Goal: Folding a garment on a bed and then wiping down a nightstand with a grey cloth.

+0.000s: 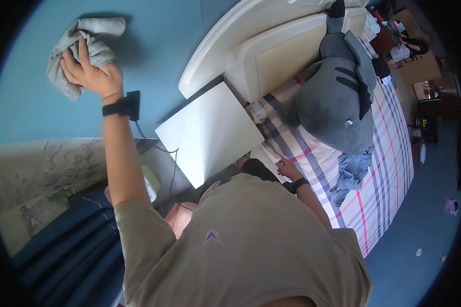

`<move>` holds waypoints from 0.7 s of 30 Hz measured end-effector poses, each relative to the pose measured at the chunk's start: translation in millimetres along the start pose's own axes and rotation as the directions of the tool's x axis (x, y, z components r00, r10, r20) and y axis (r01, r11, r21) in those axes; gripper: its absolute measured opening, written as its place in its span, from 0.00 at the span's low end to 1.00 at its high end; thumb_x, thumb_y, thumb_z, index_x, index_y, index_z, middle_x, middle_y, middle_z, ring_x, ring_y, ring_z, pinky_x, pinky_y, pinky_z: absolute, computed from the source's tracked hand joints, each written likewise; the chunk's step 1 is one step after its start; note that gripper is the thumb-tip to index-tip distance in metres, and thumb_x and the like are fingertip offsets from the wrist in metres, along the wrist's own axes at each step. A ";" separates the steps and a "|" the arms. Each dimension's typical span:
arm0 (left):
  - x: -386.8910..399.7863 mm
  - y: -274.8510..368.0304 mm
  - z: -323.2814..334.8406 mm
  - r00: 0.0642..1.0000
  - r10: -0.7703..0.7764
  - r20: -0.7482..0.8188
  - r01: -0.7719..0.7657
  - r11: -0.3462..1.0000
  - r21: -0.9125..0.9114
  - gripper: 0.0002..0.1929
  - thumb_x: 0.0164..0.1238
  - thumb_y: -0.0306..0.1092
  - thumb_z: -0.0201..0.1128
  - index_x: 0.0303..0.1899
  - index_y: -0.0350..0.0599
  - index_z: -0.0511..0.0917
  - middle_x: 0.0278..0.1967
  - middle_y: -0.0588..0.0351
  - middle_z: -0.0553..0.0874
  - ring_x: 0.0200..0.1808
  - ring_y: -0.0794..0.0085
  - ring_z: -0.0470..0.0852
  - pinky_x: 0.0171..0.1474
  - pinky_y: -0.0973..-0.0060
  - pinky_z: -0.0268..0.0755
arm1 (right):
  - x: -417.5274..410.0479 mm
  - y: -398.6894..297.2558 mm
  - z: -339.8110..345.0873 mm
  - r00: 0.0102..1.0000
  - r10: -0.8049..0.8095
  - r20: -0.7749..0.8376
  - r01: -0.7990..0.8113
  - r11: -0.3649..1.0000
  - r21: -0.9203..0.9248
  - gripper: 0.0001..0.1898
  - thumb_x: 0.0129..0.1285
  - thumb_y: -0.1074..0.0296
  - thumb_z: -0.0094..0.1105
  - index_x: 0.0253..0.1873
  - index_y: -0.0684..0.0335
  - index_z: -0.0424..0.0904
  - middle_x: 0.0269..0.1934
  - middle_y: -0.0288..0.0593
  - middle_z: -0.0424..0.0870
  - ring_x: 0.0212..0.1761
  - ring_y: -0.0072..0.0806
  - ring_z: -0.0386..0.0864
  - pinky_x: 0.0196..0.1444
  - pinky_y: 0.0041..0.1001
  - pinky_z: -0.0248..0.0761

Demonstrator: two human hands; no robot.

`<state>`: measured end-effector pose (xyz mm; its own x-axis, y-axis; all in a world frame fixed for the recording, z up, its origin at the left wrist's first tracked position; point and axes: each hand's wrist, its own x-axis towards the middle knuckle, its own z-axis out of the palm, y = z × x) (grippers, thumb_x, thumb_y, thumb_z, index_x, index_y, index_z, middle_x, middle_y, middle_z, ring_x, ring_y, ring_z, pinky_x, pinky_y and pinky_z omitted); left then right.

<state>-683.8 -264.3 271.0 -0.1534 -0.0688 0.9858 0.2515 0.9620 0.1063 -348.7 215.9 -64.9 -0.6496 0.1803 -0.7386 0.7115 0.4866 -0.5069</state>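
A grey cloth (100, 53) lies bunched against the blue wall (157, 46) at the upper left. My left hand (90, 75) presses on it from the near side, fingers spread into its folds; a black strap with a small device circles that wrist, and a cable runs from it. Lower and to the right, my right hand (288, 169) hangs beside the bed's edge, fingers loosely curled and holding nothing. Between my hands stands a white bedside cabinet (211, 130), its top reflecting light. The plaid bedsheet (315, 161) is just beyond my right hand.
A large grey plush toy (330, 103) lies on the bed against the cream headboard (288, 53), with crumpled blue fabric (351, 172) near it. Dark blue pleated fabric (77, 245) is at lower left, below a stained wall section (69, 165). Another person (415, 46) is far off at upper right.
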 end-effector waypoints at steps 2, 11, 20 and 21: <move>1.2 30.2 -17.5 0.987 -0.158 -0.013 0.148 0.949 -0.278 0.20 0.72 0.40 0.51 0.60 0.43 0.73 0.59 0.41 0.72 0.65 0.53 0.64 0.68 0.55 0.54 | -9.7 -16.5 -3.2 0.998 -0.018 0.052 0.016 0.999 0.030 0.20 0.63 0.53 0.57 0.47 0.67 0.76 0.32 0.48 0.85 0.28 0.31 0.85 0.32 0.28 0.76; -182.6 151.5 -92.7 0.232 0.139 0.963 0.111 -0.987 0.116 0.26 0.76 0.51 0.44 0.65 0.43 0.66 0.61 0.53 0.76 0.62 0.62 0.75 0.66 0.63 0.66 | -58.7 -167.6 -0.6 0.795 -0.601 -0.089 0.566 0.785 -0.252 0.28 0.58 0.63 0.65 0.61 0.65 0.68 0.45 0.51 0.77 0.44 0.40 0.79 0.46 0.35 0.73; -186.5 226.0 -108.1 -0.338 0.188 0.922 0.592 -0.720 0.364 0.23 0.78 0.46 0.42 0.63 0.41 0.70 0.58 0.52 0.78 0.58 0.62 0.78 0.62 0.67 0.70 | -36.1 -196.9 2.0 0.561 -0.823 -0.088 0.828 0.554 0.092 0.47 0.46 0.75 0.66 0.73 0.65 0.51 0.66 0.52 0.64 0.67 0.43 0.66 0.68 0.32 0.59; -187.1 227.2 -101.9 -0.266 0.184 0.946 0.781 -0.534 0.324 0.22 0.77 0.44 0.44 0.62 0.40 0.70 0.56 0.51 0.79 0.55 0.62 0.80 0.59 0.69 0.72 | -29.7 -196.7 0.6 0.641 -0.762 -0.090 0.748 0.594 0.297 0.42 0.49 0.75 0.64 0.71 0.65 0.56 0.64 0.50 0.68 0.65 0.39 0.68 0.66 0.31 0.62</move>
<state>-500.5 -59.8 124.0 -0.8171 0.4453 -0.3662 -0.5634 -0.4820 0.6710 -469.2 114.4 56.5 -0.9828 -0.1785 -0.0473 0.0165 0.1699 -0.9853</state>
